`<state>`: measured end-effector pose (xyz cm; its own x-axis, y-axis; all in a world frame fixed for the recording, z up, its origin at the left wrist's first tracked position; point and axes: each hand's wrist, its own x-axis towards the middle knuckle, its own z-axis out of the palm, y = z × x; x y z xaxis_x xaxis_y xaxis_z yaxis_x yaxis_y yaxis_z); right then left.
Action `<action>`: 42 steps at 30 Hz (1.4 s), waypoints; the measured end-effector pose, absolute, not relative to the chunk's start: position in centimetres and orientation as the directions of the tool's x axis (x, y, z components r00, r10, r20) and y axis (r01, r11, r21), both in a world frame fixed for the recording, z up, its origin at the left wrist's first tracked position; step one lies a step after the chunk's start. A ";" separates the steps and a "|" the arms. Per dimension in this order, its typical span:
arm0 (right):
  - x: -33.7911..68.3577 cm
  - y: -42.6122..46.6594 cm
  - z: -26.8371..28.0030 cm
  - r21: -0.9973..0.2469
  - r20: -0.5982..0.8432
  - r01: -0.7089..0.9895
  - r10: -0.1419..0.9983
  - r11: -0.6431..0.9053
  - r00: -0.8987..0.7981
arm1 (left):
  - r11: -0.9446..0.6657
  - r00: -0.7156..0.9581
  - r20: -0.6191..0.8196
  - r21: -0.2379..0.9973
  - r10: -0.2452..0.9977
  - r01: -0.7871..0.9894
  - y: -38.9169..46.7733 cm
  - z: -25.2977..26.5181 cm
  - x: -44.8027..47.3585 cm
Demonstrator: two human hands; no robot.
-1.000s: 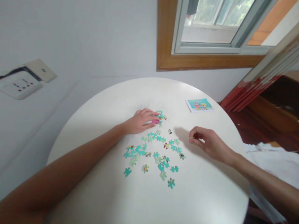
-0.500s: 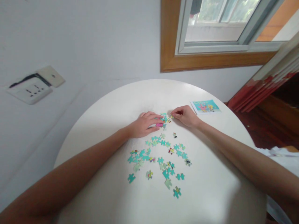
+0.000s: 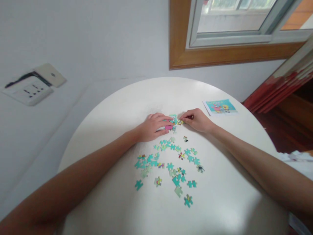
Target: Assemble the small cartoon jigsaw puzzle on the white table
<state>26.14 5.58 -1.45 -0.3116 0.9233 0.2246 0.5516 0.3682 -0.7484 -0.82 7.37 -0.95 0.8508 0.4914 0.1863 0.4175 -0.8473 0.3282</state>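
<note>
My left hand lies flat with its fingers spread over a small joined patch of jigsaw puzzle, teal with a pink figure. Part of that patch is hidden under the fingers. At its right edge, my right hand pinches a small yellow puzzle piece between thumb and fingertips, touching or very close to the patch. Nearer to me, many loose puzzle pieces are scattered, mostly teal and pale green. One dark-marked piece lies just below my right hand.
A picture card with cartoon figures lies right of my right hand on the round white table. A wall with a socket and a wood-framed window stands behind. A red and cream curtain hangs at right.
My right hand has brought the yellow piece in against the right side of the joined patch. The left hand stays on the patch. The view has tilted slightly downward.
</note>
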 end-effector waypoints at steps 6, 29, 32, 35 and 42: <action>26.0 5.6 -1.3 -0.703 0.229 0.605 0.924 0.374 -0.305 | -0.848 0.851 0.182 0.321 0.493 0.422 7.4 -0.8 -0.8; 26.2 4.4 -2.0 -0.652 0.421 0.576 0.867 0.494 -0.267 | -0.843 0.850 0.171 0.325 0.498 0.428 7.4 -0.8 -0.8; 26.3 4.4 -2.0 -0.641 0.401 0.585 0.866 0.497 -0.298 | -0.842 0.850 0.170 0.329 0.498 0.428 7.4 -0.8 -0.8; 26.3 4.4 -2.1 -0.622 0.378 0.603 0.866 0.500 -0.328 | -0.841 0.850 0.170 0.331 0.499 0.428 7.4 -0.7 -0.7; 26.1 4.3 -2.0 -0.621 0.381 0.610 0.870 0.492 -0.313 | -0.853 0.852 0.184 0.302 0.490 0.426 7.3 -0.7 -0.7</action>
